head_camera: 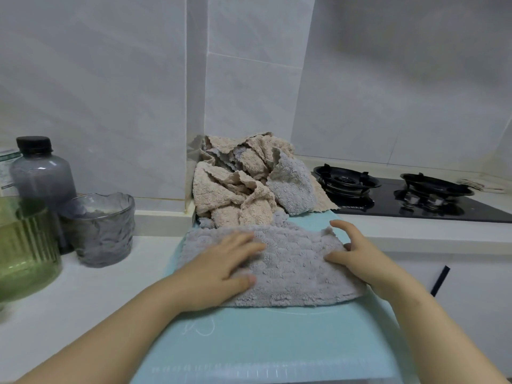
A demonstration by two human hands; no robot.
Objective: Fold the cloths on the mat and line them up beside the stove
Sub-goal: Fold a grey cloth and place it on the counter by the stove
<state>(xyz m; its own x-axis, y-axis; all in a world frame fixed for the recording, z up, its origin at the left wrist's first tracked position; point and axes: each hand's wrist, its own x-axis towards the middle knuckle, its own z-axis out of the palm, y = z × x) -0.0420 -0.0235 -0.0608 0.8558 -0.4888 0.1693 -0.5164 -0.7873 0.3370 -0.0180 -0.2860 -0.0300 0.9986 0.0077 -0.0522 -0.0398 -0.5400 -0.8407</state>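
A grey fluffy rectangular cloth (pixel 291 261) is spread on the pale blue mat (pixel 263 342), its long axis running left to right. Its left half is pressed flat by the left hand (pixel 221 267), fingers straight. The right hand (pixel 360 259) is arched at the right edge, thumb on the nap and fingers curled (whether the edge is pinched cannot be told), so a leftward fold would fall to it. Crumpled beige and grey cloths (pixel 243 184) are heaped beyond, beside the black gas stove (pixel 401 200).
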